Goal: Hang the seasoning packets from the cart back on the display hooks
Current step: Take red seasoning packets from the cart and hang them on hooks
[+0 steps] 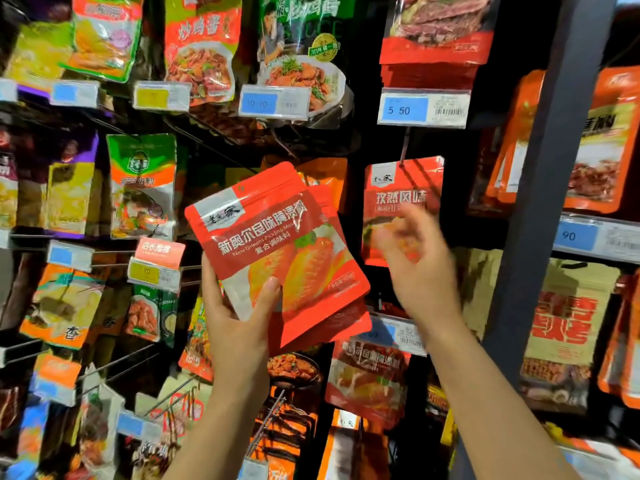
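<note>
My left hand [239, 317] grips a small stack of red New Orleans seasoning packets [277, 244] from below, thumb across the front one. The stack is tilted and held up in front of the display. My right hand [419, 265] is blurred, raised to the right of the stack, fingers loosely spread and holding nothing. Behind it a red cumin-flavour packet [405, 188] hangs from a metal hook [403, 147]. Below, matching red New Orleans packets [367, 375] hang on the display. The cart is out of view.
Rows of hanging seasoning packets fill the wall, with price tags such as the 5.50 label [424, 109] on the hook ends. Bare hook rods [114, 362] stick out at lower left. A dark grey upright post [540, 202] divides the display on the right.
</note>
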The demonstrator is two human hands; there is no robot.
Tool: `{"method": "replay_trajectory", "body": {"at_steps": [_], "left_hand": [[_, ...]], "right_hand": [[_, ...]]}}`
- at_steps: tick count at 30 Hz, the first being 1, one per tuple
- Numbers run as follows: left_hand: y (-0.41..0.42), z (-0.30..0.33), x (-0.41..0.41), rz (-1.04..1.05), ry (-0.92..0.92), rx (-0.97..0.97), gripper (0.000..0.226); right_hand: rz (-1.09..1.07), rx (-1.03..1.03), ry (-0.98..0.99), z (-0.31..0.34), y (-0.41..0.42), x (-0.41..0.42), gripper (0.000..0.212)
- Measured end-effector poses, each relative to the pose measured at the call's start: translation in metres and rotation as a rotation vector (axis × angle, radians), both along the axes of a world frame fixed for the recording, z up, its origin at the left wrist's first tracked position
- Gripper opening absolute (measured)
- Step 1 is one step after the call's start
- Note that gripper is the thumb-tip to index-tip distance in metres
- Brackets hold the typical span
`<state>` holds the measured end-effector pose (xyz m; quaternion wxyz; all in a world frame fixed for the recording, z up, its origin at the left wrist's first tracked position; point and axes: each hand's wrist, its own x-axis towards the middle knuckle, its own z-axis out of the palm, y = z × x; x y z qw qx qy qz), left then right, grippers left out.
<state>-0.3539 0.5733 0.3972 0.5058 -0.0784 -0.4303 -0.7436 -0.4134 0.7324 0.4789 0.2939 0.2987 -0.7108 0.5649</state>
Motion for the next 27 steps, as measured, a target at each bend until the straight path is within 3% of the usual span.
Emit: {"method": "replay_trajectory", "body": {"at_steps": [2,5,13,18,22,27], "left_hand": [[0.011,0.000,-0.005,0.006,0.031,-0.017,0.088],[0.026,0.001,-0.012,-0.001,0.055,-0.045,0.086],[0.030,-0.017,-0.014,-0.187,-0.082,0.011,0.062],[0.022,-0.062,-0.001,-0.145,-0.162,-0.014,0.053],[0.015,-0.107,0.025,-0.082,-0.259,-0.079,0.075],[0.017,-0.161,0.052,-0.084,-0.418,-0.080,0.081]], "right_hand": [[0.241,0.080,-0.140,-0.012,-0.006,0.019,0.068],[0.171,0.085,-0.097,-0.027,-0.011,0.017,0.086],[0.272,-0.224,-0.240,-0.051,0.010,-0.001,0.062],[0.284,-0.316,-0.308,-0.095,0.004,0.007,0.058],[0.299,-0.329,-0.370,-0.145,-0.001,0.025,0.062],[0.231,-0.299,-0.507,-0.212,-0.004,0.047,0.070]]}}
